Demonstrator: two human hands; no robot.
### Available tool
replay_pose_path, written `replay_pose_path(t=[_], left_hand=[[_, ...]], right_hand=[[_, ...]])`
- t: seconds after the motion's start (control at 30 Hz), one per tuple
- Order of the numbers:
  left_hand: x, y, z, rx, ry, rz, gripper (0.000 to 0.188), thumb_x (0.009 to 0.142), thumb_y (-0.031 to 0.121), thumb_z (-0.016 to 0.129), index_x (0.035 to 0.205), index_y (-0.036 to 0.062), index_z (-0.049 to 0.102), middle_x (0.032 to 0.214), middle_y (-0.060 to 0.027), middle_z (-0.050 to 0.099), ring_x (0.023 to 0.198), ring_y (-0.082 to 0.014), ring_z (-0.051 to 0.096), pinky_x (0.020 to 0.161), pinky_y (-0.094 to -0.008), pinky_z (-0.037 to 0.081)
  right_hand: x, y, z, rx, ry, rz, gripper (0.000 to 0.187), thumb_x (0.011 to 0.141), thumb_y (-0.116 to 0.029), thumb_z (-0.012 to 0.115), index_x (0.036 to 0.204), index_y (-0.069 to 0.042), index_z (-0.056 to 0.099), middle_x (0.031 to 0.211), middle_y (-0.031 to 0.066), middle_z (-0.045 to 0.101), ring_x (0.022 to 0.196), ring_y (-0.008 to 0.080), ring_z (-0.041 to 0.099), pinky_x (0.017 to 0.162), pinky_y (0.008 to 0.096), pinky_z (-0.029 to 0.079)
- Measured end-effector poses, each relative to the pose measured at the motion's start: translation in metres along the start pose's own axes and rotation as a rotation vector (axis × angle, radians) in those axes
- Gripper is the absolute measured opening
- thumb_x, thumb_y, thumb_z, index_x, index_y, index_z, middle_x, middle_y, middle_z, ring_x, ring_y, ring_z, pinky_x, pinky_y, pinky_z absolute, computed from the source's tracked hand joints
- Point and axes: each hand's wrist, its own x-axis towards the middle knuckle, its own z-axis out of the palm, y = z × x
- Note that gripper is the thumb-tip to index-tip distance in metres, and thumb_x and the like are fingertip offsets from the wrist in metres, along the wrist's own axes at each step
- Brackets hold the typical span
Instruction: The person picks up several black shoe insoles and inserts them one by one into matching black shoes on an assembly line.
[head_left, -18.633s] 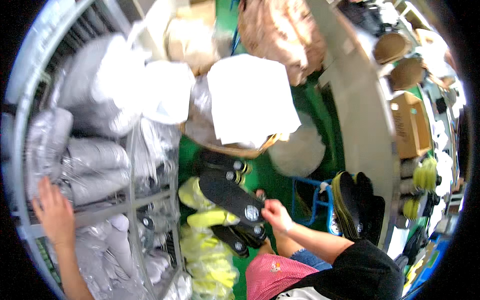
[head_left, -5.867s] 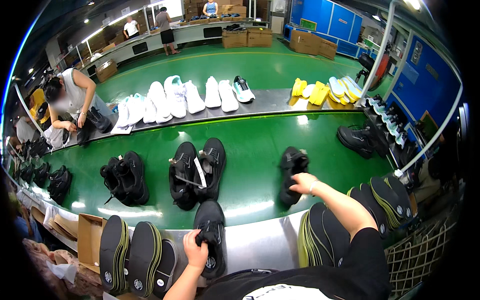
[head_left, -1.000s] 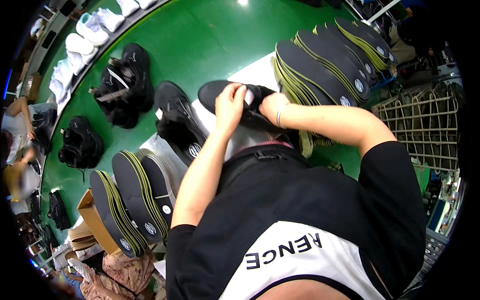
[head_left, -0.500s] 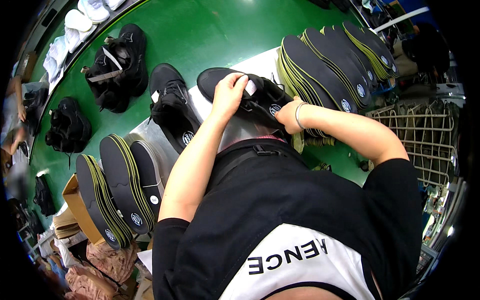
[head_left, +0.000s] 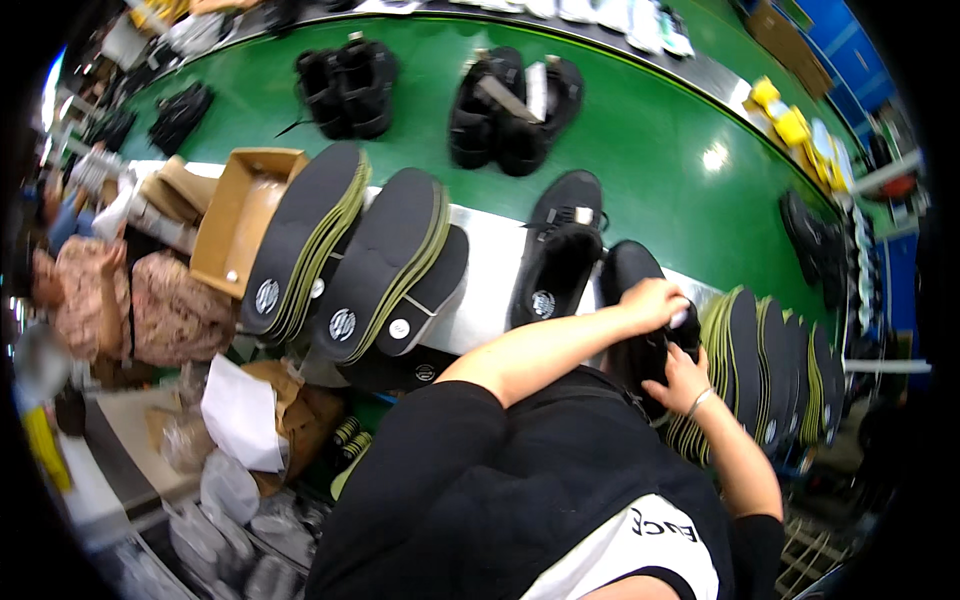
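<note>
A black lace-up shoe (head_left: 628, 266) lies toe away from me, close against my body, under both hands. My left hand (head_left: 652, 302) is closed on it near the tongue, with a small white tag or label at the fingertips. My right hand (head_left: 685, 382) grips the side of the shoe's opening, thumb toward the inside. My hands and forearms cover much of this shoe. Just left of it rests its matching black shoe (head_left: 568, 205), with a dark insole (head_left: 543, 304) bearing a round white print inside.
Stacks of black insoles with yellow-green edges stand at right (head_left: 742, 350) and left (head_left: 385, 265). A cardboard box (head_left: 245, 225) is beyond the left ones. More black shoes (head_left: 515, 110) stand on the green table (head_left: 430, 110). Another person (head_left: 165, 300) is at far left.
My view has swung left, so the table and shoes appear shifted right. Both hands stay on the same shoe; my right hand has moved up closer to the left one.
</note>
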Motion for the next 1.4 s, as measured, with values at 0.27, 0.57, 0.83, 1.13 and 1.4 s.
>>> replay_pose_path(t=[0.27, 0.57, 0.83, 1.13, 1.4], left_hand=[[-0.001, 0.007, 0.001, -0.034, 0.001, -0.051, 0.027, 0.073, 0.031, 0.055, 0.085, 0.0064, 0.06, 0.08, -0.0139, 0.06, 0.079, -0.0279, 0.058, 0.07, -0.0349, 0.044], [-0.012, 0.026, -0.013, 0.115, 0.091, 0.019, 0.039, 0.071, 0.032, 0.057, 0.096, 0.0022, 0.052, 0.09, -0.0173, 0.057, 0.085, -0.0312, 0.054, 0.072, -0.0375, 0.042], [-0.059, 0.038, -0.089, -0.154, 0.478, 0.196, 0.05, 0.074, 0.009, 0.057, 0.118, 0.0016, 0.035, 0.102, -0.0138, 0.05, 0.087, -0.0178, 0.051, 0.076, -0.0284, 0.044], [-0.099, 0.023, -0.094, -0.105, 0.478, -0.049, 0.056, 0.08, 0.011, 0.055, 0.125, 0.0037, 0.023, 0.103, -0.0094, 0.048, 0.085, -0.0114, 0.047, 0.07, -0.0217, 0.04], [-0.089, 0.019, -0.081, 0.125, 0.359, -0.029, 0.052, 0.078, 0.011, 0.057, 0.121, 0.0032, 0.027, 0.096, -0.0084, 0.052, 0.077, -0.0121, 0.05, 0.068, -0.0232, 0.041]], right_hand=[[0.011, -0.003, -0.002, 0.088, -0.139, 0.128, 0.072, 0.064, -0.042, 0.06, 0.12, -0.003, 0.038, 0.119, 0.0166, 0.043, 0.11, 0.0305, 0.041, 0.095, 0.0557, 0.013], [0.033, -0.029, -0.01, 0.124, -0.164, 0.331, 0.076, 0.066, -0.044, 0.058, 0.124, -0.004, 0.031, 0.121, 0.0149, 0.043, 0.114, 0.0266, 0.039, 0.097, 0.0507, 0.013], [0.05, -0.033, -0.021, 0.462, 0.048, 0.188, 0.056, 0.073, -0.045, 0.051, 0.108, 0.0, 0.046, 0.107, 0.0184, 0.051, 0.101, 0.0323, 0.048, 0.085, 0.047, 0.033], [0.042, -0.005, -0.035, 0.418, 0.872, 0.077, 0.05, 0.069, -0.027, 0.065, 0.108, -0.005, 0.044, 0.103, 0.0155, 0.044, 0.095, 0.03, 0.046, 0.082, 0.0348, 0.038], [0.095, 0.015, -0.031, 0.65, 0.636, 0.15, 0.035, 0.073, -0.035, 0.052, 0.068, -0.001, 0.056, 0.071, 0.0147, 0.053, 0.073, 0.031, 0.052, 0.065, 0.0368, 0.041]])
